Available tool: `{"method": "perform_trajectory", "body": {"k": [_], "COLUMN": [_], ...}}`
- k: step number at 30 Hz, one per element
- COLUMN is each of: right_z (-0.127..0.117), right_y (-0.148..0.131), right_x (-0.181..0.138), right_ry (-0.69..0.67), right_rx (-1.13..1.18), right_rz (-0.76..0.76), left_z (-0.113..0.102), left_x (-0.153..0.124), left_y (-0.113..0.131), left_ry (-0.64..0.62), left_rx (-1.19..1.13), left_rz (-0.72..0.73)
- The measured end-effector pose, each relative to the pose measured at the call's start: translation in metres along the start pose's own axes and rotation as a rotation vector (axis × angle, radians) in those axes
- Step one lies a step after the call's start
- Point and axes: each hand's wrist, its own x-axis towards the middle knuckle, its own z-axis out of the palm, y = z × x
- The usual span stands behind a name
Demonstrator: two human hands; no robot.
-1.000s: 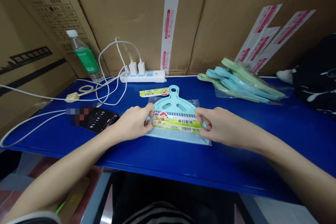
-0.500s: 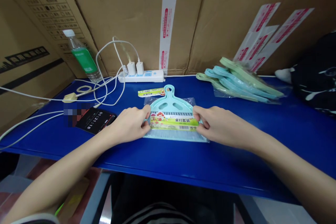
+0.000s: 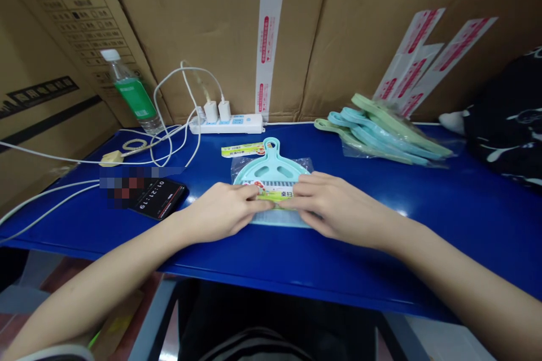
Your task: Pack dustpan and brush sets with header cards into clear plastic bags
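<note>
A light blue dustpan and brush set (image 3: 272, 167) in a clear plastic bag lies flat in front of me, its looped handle pointing away. A colourful printed label (image 3: 287, 194) crosses its middle, partly covered by my fingers. From the left, my left hand (image 3: 224, 210) rests on the label with its fingers stretched inward. My right hand (image 3: 339, 206) lies over the right part of the pack, fingers extended and spread on the label. Both sets of fingertips nearly meet at the centre. Just behind the pack is another printed label strip (image 3: 242, 150).
Several bagged green and blue dustpans (image 3: 383, 132) are piled at the back right. A phone (image 3: 161, 197) showing a timer lies left of my left hand. Behind it are white cables, a power strip (image 3: 228, 124) and a bottle (image 3: 135, 96). Dark patterned fabric (image 3: 508, 118) sits far right.
Both hands have moved from gripping the pack's side edges inward onto the label, their fingers now stretched over it. The pack stays in nearly the same place.
</note>
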Motion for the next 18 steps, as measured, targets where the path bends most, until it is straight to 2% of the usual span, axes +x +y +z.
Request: {"method": "perform_trajectory", "body": {"k": [8, 18], "right_z": [0.0, -0.013], "right_y": [-0.001, 0.007], "right_x": [0.002, -0.004], "right_ry": [-0.134, -0.235], "right_rx": [-0.004, 0.022], "right_rz": [0.091, 0.146], "left_z": [-0.005, -0.009], "left_x": [0.003, -0.002], "left_y": [0.006, -0.003], "left_ry": [-0.107, -0.029], "left_rx": [0.014, -0.067], "left_rz": [-0.067, -0.137]}}
